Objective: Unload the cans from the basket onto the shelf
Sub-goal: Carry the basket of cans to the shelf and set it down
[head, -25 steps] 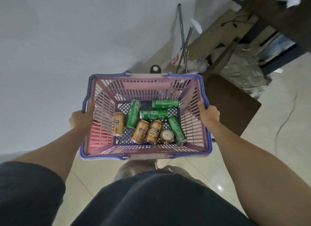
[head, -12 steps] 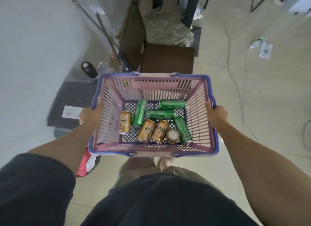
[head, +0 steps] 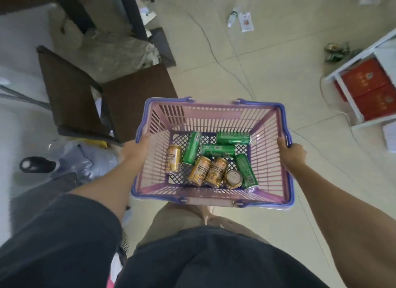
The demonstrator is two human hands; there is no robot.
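A pink plastic basket [head: 214,114] with a purple rim is held in the air in front of me. My left hand [head: 137,152] grips its left rim and my right hand [head: 291,153] grips its right rim. Several green cans [head: 218,150] and several gold cans [head: 173,158] lie loose on the basket's floor; one gold can [head: 233,178] shows its top. A white shelf [head: 342,82] with red boxes [head: 368,84] on its lowest level stands at the far right edge.
A dark brown chair [head: 120,94] stands just left of the basket, with a dark table leg [head: 132,11] behind it. Bags [head: 85,159] and a black object [head: 35,164] lie at the left. Cables [head: 231,58] and scattered litter [head: 246,22] cross the tiled floor ahead.
The view has swung right, from the white wall to the open floor. The chair has slid to the left and the white shelf has come into view. Both hands keep hold of the basket.
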